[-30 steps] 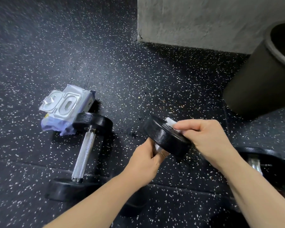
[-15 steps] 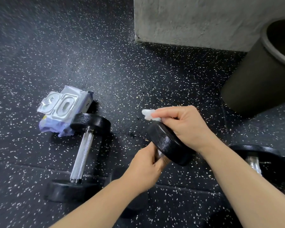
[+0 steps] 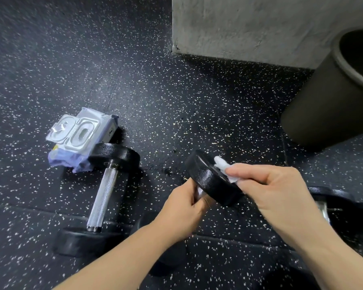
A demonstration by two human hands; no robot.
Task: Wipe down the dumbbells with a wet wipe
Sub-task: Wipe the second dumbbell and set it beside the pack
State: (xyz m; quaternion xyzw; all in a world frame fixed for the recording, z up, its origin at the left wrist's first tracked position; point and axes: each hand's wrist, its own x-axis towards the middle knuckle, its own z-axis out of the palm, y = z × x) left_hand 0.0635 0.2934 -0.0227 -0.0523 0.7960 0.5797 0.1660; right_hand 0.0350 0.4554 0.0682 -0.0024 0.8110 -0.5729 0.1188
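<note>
My left hand [image 3: 183, 212] grips the chrome handle of a black dumbbell [image 3: 210, 181], holding it tilted off the floor with its upper head raised. My right hand [image 3: 272, 191] pinches a white wet wipe [image 3: 223, 167] and presses it on the far face of that raised head. A second black dumbbell [image 3: 102, 197] with a knurled chrome handle lies on the speckled floor to the left. A third dumbbell [image 3: 331, 197] lies at the right, mostly hidden behind my right forearm.
A wet wipe pack [image 3: 80, 139] with its clear lid flipped open lies against the left dumbbell's far head. A dark round bin [image 3: 327, 105] stands at the right. A grey concrete wall base [image 3: 249, 26] runs along the back.
My right hand slid the wipe from the top rim of the raised head back toward the right, across its far face. The left hand kept its grip on the handle.
</note>
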